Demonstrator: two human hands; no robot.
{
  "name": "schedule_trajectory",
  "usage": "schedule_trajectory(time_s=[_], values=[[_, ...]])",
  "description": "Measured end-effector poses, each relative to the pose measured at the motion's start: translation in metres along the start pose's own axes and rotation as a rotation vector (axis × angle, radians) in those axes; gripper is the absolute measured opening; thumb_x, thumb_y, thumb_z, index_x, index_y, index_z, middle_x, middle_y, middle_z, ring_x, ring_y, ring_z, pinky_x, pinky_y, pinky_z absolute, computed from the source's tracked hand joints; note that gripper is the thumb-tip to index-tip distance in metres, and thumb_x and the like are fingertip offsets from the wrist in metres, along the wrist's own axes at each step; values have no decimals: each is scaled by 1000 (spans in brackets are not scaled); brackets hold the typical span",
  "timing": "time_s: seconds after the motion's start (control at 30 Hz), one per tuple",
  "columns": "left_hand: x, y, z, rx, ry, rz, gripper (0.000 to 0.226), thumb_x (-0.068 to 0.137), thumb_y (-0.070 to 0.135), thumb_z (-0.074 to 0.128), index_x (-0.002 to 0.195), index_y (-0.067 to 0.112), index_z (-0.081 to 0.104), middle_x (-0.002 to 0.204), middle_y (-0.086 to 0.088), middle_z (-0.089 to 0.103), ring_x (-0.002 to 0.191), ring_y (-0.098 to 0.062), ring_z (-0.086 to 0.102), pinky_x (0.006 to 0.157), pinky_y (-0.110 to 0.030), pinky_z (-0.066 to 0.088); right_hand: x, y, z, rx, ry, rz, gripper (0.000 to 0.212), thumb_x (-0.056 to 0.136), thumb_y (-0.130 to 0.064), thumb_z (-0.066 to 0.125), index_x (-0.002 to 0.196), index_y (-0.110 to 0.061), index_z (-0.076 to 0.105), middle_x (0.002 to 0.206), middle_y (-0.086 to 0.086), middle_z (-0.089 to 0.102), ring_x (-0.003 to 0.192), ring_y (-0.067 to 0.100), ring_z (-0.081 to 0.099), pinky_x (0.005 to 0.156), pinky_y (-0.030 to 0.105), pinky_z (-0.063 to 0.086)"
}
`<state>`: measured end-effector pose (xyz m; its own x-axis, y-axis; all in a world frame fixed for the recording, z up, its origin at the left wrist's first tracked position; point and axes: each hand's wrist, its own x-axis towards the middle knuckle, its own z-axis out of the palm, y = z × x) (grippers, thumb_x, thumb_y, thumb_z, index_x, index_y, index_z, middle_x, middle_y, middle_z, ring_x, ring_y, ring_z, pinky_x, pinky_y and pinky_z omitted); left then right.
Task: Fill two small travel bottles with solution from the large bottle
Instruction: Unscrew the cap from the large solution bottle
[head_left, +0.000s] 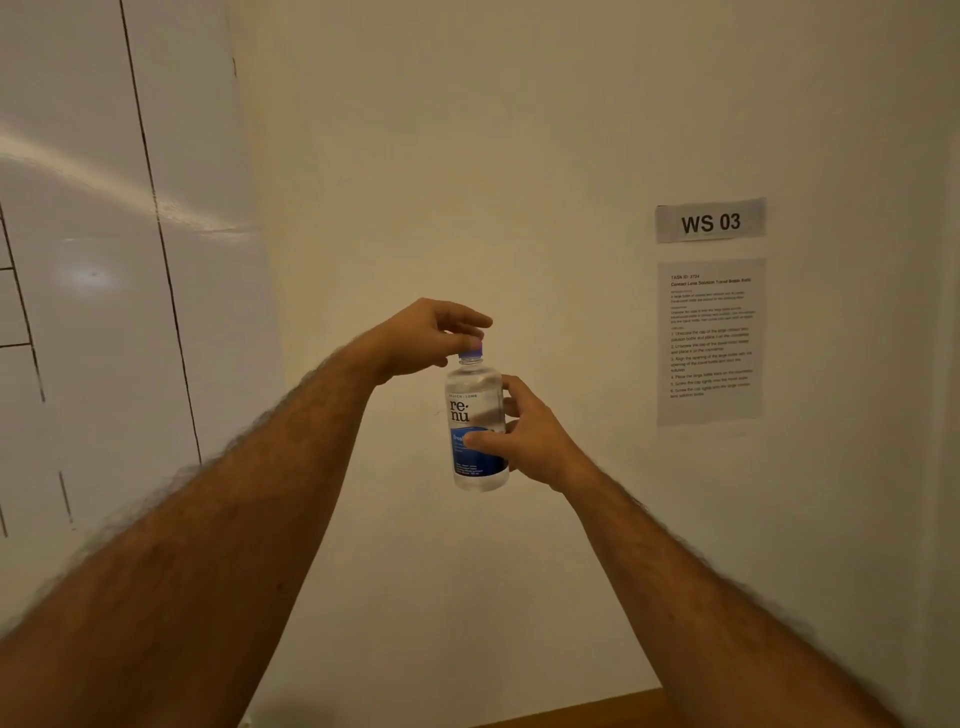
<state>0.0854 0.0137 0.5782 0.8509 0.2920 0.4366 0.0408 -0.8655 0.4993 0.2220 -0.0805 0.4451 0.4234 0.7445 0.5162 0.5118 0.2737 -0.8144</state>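
My R hand is clamped round the bottle, upright in mid-air; L hand fingers pinch its cap.

A cream wall fills most of the view. On its right side hangs a grey sign printed "WS 03" in bold black letters. Just below the sign, apart from it by a narrow strip of wall, is a taped sheet of printed instructions with a bold heading and numbered steps; the print is too small to read in full. On the left a glossy white panel meets the wall at a corner; thin dark lines cross it and a streak of glare runs over it. A strip of brown worktop shows at the bottom edge.
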Motion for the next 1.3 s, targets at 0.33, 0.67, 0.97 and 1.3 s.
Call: schedule_trajectory(time_s=[0.33, 0.67, 0.97, 1.3], values=[[7, -5, 7, 162, 53, -28, 22, 84, 30, 73, 100, 15, 67, 95, -5, 69, 83, -17, 65, 60, -22, 50, -2, 6, 0, -35, -5, 3, 68, 73, -26, 83, 124, -43, 41, 121, -10, 56, 108, 21, 61, 72, 27, 57], [0, 0, 4, 43, -56, -22, 30, 93, 17, 60, 124, 18, 63, 119, -2, 65, 104, -16, 61, 74, -25, 51, -2, 10, 0, -36, 2, 13, 67, 74, -26, 82, 124, -44, 40, 121, -12, 55, 107, 20, 61, 68, 22, 55], [6, 0, 5, 219, -15, 4, 20, 90, 21, 65, 107, 11, 69, 98, -5, 71, 80, -10, 64, 60, -19, 48, -5, 12, 0, -61, -9, 14, 68, 72, -29, 83, 122, -47, 40, 122, -10, 56, 103, 19, 63, 68, 23, 56], [4, -8, 8, 172, 22, -81, 29, 89, 35, 65, 101, 8, 70, 88, -2, 71, 76, -11, 65, 59, -21, 49, -10, 15, 4, -63, 5, 41, 72, 74, -22, 82, 130, -38, 39, 133, -2, 54, 113, 26, 60, 89, 48, 55]])
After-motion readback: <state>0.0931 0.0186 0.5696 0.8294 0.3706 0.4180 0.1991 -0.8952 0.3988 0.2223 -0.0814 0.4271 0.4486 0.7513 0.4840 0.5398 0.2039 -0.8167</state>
